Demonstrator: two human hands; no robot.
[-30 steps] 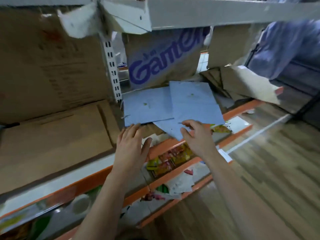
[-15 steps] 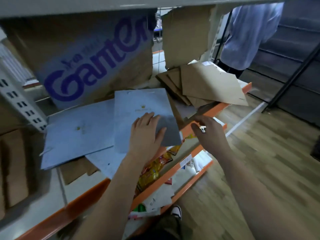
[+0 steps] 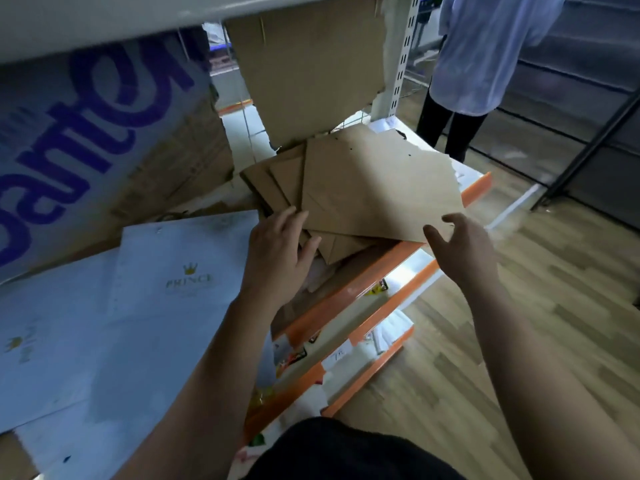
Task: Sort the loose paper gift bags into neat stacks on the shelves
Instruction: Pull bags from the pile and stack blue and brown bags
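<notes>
Head view: left hand (image 3: 277, 251) fingers spread, right hand (image 3: 464, 251) open; brown bags (image 3: 374, 188) partly hidden.

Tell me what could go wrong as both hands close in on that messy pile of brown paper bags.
1. The fanned pile of flat brown paper bags overhangs the orange shelf edge; nudging it could spill bags onto the wooden floor.
2. The left hand touches only lower layers and the open right hand grips nothing, so the pile may shear apart when lifted.

We see pale wood-plank flooring (image 3: 519, 358), orange-edged metal shelving (image 3: 349, 296), a perforated white shelf upright (image 3: 401, 57), and dark wall panels (image 3: 588, 81) beyond.
</notes>
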